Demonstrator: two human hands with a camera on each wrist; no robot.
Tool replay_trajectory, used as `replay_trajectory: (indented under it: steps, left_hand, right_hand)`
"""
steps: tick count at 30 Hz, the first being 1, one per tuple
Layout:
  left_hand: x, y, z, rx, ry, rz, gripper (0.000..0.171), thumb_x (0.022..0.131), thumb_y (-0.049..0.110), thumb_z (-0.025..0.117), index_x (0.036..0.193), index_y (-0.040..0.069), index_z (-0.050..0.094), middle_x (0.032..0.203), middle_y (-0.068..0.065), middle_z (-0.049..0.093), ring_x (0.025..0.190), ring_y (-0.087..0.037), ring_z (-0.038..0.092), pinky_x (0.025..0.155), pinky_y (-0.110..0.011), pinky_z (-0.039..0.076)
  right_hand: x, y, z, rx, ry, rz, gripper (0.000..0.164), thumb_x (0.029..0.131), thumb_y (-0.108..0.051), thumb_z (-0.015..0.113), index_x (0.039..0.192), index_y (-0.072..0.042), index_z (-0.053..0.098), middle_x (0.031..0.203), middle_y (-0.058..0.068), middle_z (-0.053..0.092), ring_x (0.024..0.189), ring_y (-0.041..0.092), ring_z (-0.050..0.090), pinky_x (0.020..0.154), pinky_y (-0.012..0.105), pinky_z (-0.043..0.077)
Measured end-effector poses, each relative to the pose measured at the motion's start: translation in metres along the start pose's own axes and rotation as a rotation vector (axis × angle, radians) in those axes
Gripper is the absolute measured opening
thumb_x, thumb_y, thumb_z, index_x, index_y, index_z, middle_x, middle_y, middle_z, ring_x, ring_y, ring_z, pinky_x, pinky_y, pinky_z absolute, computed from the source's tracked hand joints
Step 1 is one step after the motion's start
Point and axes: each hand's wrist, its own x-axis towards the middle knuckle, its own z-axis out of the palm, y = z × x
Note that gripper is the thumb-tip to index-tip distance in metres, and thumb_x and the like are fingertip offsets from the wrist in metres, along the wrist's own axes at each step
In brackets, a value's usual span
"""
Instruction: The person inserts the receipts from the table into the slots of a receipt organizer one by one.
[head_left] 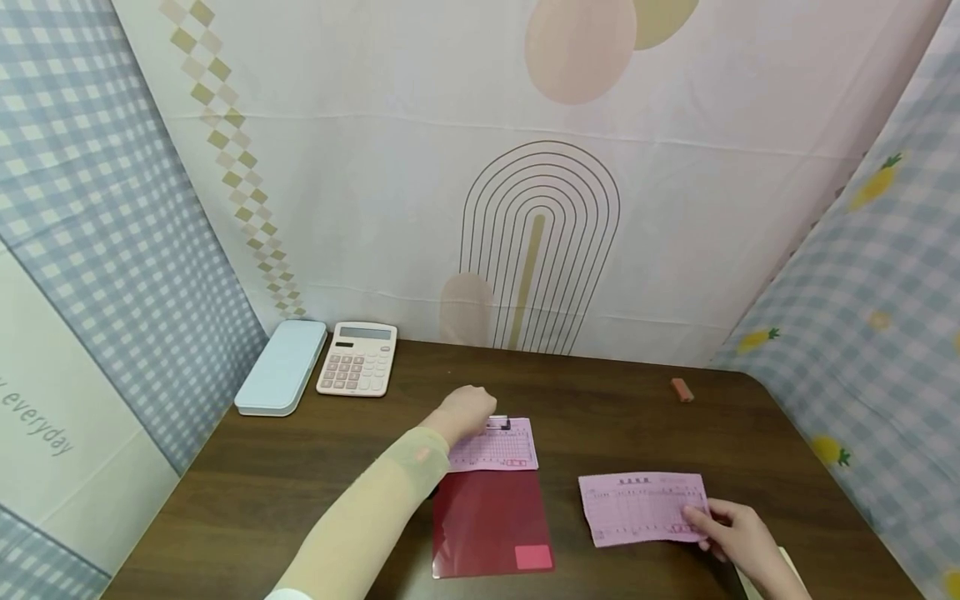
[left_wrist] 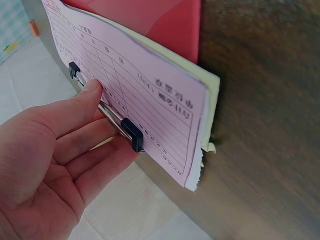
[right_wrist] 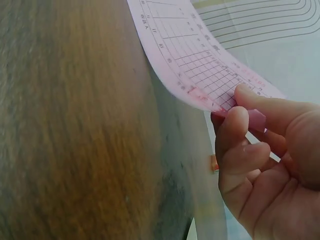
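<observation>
My left hand (head_left: 467, 414) pinches the clipped edge of a pad of pink printed forms (head_left: 495, 451). In the left wrist view the thumb lies on top, by a metal clip with black ends (left_wrist: 132, 134), and the other fingers are curled beneath. Cream sheets show under the pink ones. Just below the pad lies a translucent red folder (head_left: 487, 521) with a pink label at its corner. To the right, my right hand (head_left: 738, 533) holds a loose pink form (head_left: 637, 508) by its right end, between thumb and fingers. This sheet bends in the right wrist view (right_wrist: 195, 60).
A white calculator (head_left: 357, 360) and a pale blue case (head_left: 281, 368) lie at the back left of the brown table (head_left: 600, 408). A small orange-red block (head_left: 682, 389) sits at the back right. Beneath the right wrist, a cream edge (head_left: 789, 565) shows partly. Cloth hangings enclose the table.
</observation>
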Motion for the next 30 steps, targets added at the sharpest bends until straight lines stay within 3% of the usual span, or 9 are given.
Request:
replay_trajectory:
  steps: [11,16,23,30]
  left_hand:
    - [-0.001,0.0,-0.001,0.005,0.018,0.019,0.005,0.078,0.011,0.07,0.076,0.016,0.07,0.081,0.001,0.07,0.075,-0.015,0.065,0.073,-0.03,0.053]
    - [0.0,0.0,-0.001,0.007,0.011,0.014,0.005,0.079,0.012,0.07,0.076,0.016,0.07,0.082,0.001,0.07,0.076,-0.015,0.065,0.074,-0.03,0.053]
    - [0.0,0.0,-0.001,0.003,0.002,0.007,0.005,0.079,0.013,0.071,0.075,0.016,0.069,0.081,0.001,0.07,0.075,-0.015,0.064,0.073,-0.03,0.053]
    - [-0.002,0.0,-0.002,-0.012,0.0,-0.003,0.008,0.079,0.01,0.069,0.073,0.016,0.068,0.082,0.0,0.07,0.075,-0.016,0.065,0.072,-0.031,0.054]
  right_hand:
    - [0.002,-0.01,0.005,0.151,-0.042,0.021,0.023,0.091,-0.013,0.062,0.095,0.009,0.061,0.058,-0.005,0.057,0.045,0.004,0.044,0.039,0.022,0.037]
    - [0.005,-0.015,0.008,0.212,-0.097,-0.016,0.024,0.092,-0.011,0.06,0.098,0.013,0.059,0.062,-0.005,0.061,0.045,0.003,0.043,0.037,0.022,0.033]
    - [0.012,-0.021,0.02,0.224,-0.131,-0.033,0.028,0.093,-0.011,0.059,0.1,0.015,0.058,0.061,-0.007,0.059,0.045,0.002,0.042,0.038,0.019,0.033]
    - [0.021,-0.033,0.037,0.22,-0.157,0.011,0.028,0.091,-0.017,0.062,0.097,0.011,0.06,0.06,-0.006,0.056,0.046,0.003,0.042,0.041,0.017,0.033]
